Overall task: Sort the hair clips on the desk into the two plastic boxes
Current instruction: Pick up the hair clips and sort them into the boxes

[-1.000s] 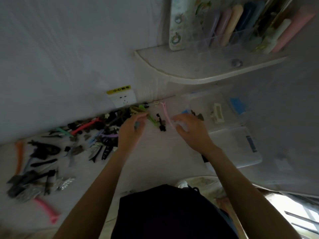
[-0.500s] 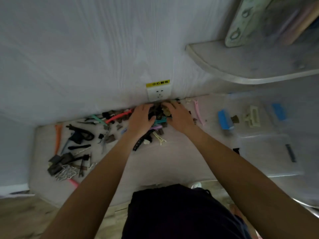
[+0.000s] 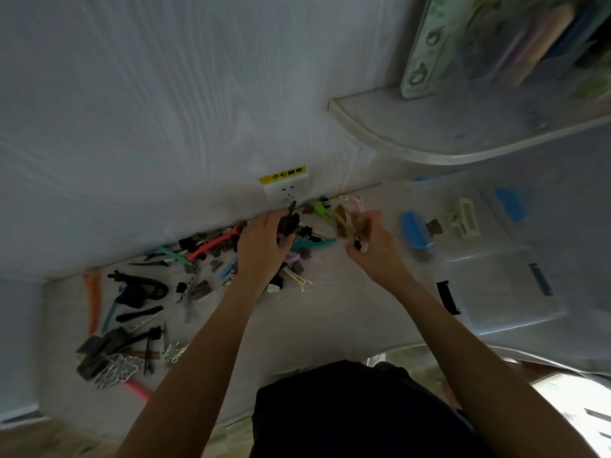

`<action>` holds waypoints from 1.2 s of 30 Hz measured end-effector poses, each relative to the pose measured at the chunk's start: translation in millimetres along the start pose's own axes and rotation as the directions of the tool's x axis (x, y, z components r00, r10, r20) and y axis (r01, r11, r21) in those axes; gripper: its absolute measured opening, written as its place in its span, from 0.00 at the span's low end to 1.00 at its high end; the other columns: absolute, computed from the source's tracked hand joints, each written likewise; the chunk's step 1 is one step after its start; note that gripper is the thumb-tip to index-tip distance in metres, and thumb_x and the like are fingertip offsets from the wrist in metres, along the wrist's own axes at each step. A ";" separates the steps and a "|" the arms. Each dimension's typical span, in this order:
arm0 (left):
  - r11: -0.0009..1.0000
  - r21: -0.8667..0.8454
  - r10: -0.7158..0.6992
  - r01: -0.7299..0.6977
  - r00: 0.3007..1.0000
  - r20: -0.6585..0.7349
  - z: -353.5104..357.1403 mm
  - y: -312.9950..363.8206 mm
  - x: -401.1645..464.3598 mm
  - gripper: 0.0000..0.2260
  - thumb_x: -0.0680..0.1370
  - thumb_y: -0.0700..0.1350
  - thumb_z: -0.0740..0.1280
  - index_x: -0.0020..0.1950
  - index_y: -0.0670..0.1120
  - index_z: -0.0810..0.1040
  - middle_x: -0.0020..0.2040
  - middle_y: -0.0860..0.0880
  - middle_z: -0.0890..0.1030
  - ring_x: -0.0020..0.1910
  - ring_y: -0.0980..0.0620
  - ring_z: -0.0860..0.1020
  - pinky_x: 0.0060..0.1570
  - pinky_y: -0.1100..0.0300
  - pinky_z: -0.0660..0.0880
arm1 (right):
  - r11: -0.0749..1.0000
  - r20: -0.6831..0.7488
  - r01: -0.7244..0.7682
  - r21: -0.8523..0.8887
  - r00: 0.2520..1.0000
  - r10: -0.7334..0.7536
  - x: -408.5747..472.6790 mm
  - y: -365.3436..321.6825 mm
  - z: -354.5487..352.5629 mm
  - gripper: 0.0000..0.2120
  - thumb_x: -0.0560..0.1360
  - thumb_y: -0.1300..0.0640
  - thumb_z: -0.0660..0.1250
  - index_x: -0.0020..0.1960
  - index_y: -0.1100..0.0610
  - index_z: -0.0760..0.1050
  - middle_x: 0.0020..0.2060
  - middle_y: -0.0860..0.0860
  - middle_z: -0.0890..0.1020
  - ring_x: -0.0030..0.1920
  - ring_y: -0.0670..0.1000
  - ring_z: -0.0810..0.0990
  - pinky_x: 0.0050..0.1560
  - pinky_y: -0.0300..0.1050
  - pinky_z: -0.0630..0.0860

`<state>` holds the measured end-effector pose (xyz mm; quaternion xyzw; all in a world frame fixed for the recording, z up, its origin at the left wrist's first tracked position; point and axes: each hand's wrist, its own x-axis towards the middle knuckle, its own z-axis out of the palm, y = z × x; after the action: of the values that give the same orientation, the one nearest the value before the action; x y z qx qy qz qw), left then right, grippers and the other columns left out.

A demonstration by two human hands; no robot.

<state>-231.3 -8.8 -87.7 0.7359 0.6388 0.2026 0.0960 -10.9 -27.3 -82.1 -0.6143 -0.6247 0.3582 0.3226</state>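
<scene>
The clips (image 3: 211,256) lie in a loose heap on the desk (image 3: 330,312), along the foot of the wall (image 3: 148,110) and spreading toward the left front corner. Most are dark; among them show a red one (image 3: 211,245), a teal one (image 3: 312,242), a green one (image 3: 322,211), an orange one (image 3: 93,300) at the far left and a pink one (image 3: 137,390) near the front edge.

The left hand (image 3: 264,247) sits over the middle of the heap, fingers curled round a bunch of dark clips (image 3: 289,223) that stick up between fingers and thumb. The right hand (image 3: 373,246) is just to the right of it, well apart from the left, and grips a small bundle of tan clips (image 3: 344,223); something dark and something white show at its thumb, too blurred to name.

Right of the hands stand the two clear boxes. The far box (image 3: 489,190) holds a blue clip (image 3: 415,229), a small brown one touching it (image 3: 434,228), a cream claw clip (image 3: 464,218) and another blue piece (image 3: 510,208) farther right. The near box (image 3: 506,289) lies in front of it; a dark strip (image 3: 540,284) shows on it, and a black tab (image 3: 448,297) at its left edge.

A socket (image 3: 287,191) with a yellow label (image 3: 282,174) is set in the wall right behind the heap. Up right, a curved shelf (image 3: 429,140) carries a blurred organizer (image 3: 515,44).
</scene>
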 end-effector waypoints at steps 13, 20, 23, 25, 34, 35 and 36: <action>0.649 -0.711 -0.200 0.270 0.963 0.183 -19.9 108.9 -1.7 0.15 0.75 0.44 0.68 0.61 0.44 0.73 0.50 0.55 0.79 0.49 0.64 0.78 0.48 0.72 0.74 | 0.808 -0.172 -0.173 0.563 0.932 0.319 -36.4 6.8 -92.9 0.17 0.71 0.65 0.71 0.46 0.48 0.66 0.47 0.52 0.80 0.46 0.49 0.79 0.45 0.38 0.77; 0.306 -0.855 -0.075 0.418 0.906 0.417 17.8 225.7 32.1 0.14 0.78 0.37 0.63 0.63 0.41 0.70 0.50 0.47 0.77 0.47 0.52 0.77 0.51 0.53 0.76 | 0.847 -0.380 -0.163 0.506 0.839 0.388 -26.9 36.2 -180.9 0.15 0.71 0.61 0.71 0.46 0.48 0.65 0.44 0.52 0.77 0.41 0.47 0.80 0.46 0.46 0.79; 0.429 -0.822 -0.011 0.375 0.912 0.410 42.4 260.3 53.2 0.14 0.78 0.42 0.62 0.63 0.52 0.68 0.55 0.43 0.75 0.51 0.46 0.78 0.52 0.48 0.78 | 0.911 -0.393 -0.299 0.284 0.830 0.395 -16.7 55.3 -199.7 0.18 0.69 0.53 0.73 0.51 0.53 0.66 0.44 0.55 0.78 0.42 0.54 0.78 0.48 0.55 0.77; 0.581 -0.758 0.050 0.296 0.917 0.396 57.5 273.1 62.6 0.13 0.78 0.45 0.60 0.62 0.53 0.68 0.57 0.39 0.73 0.51 0.44 0.78 0.51 0.46 0.79 | 0.931 -0.394 -0.338 0.140 0.843 0.366 -10.5 59.9 -205.6 0.19 0.70 0.54 0.72 0.54 0.56 0.67 0.44 0.55 0.78 0.43 0.56 0.79 0.47 0.53 0.76; 0.969 -0.206 0.197 -0.133 0.923 0.330 86.6 268.0 61.5 0.11 0.81 0.46 0.57 0.55 0.40 0.73 0.48 0.40 0.82 0.45 0.42 0.79 0.43 0.53 0.72 | 0.938 -0.274 -0.306 -0.160 0.927 0.256 2.8 64.6 -209.3 0.18 0.71 0.57 0.71 0.58 0.61 0.71 0.46 0.55 0.79 0.45 0.53 0.77 0.43 0.41 0.68; 0.975 -0.149 0.207 -0.166 0.921 0.330 84.4 265.0 61.3 0.11 0.81 0.46 0.56 0.54 0.40 0.73 0.47 0.41 0.82 0.45 0.42 0.79 0.42 0.53 0.72 | 0.934 -0.256 -0.298 -0.196 0.935 0.245 3.8 65.6 -208.7 0.18 0.71 0.58 0.70 0.58 0.61 0.72 0.47 0.56 0.80 0.46 0.55 0.77 0.42 0.40 0.67; 0.975 -0.119 0.215 -0.187 0.925 0.314 81.6 260.7 60.6 0.11 0.81 0.46 0.56 0.54 0.40 0.74 0.47 0.41 0.81 0.45 0.42 0.79 0.42 0.52 0.73 | 0.929 -0.238 -0.286 -0.234 0.944 0.230 4.9 67.1 -208.3 0.17 0.71 0.58 0.70 0.58 0.61 0.72 0.49 0.57 0.80 0.48 0.56 0.78 0.42 0.40 0.67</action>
<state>44.2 17.0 -46.2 0.8159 0.5261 0.1150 0.2105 200.6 -12.5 -27.5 -0.7628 -0.5436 0.2450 0.2502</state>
